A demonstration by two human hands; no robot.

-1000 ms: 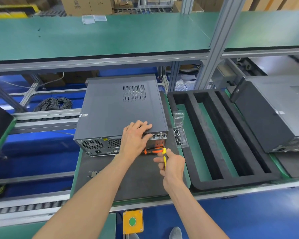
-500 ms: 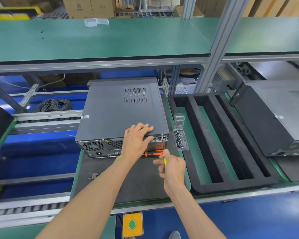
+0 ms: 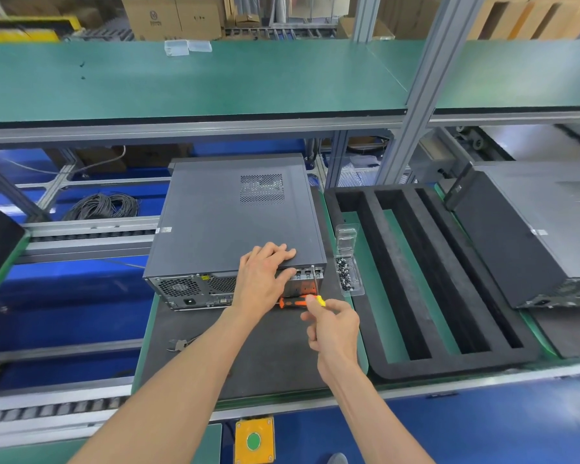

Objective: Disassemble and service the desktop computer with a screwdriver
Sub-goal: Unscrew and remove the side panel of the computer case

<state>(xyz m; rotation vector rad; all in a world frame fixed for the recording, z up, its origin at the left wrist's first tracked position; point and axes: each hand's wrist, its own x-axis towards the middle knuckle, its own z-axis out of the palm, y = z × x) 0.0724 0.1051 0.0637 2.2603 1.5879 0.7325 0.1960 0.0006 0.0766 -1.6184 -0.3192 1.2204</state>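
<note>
R hand (image 3: 332, 324) fingers curled round yellow screwdriver (image 3: 316, 285), shaft up from fingertips to PC (image 3: 235, 226) rear top edge. L hand (image 3: 265, 276) fingers flat on PC lid near edge, thumb down rear panel. Orange driver (image 3: 292, 302) lies below L hand, beside R fingers. Screw box (image 3: 347, 272) right of tip.

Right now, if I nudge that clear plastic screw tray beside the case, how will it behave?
The clear screw tray looks thin and light, so it would likely slide easily. Its lid stands open, so the loose screws could spill if it tips. It probably flexes when pinched.
</note>
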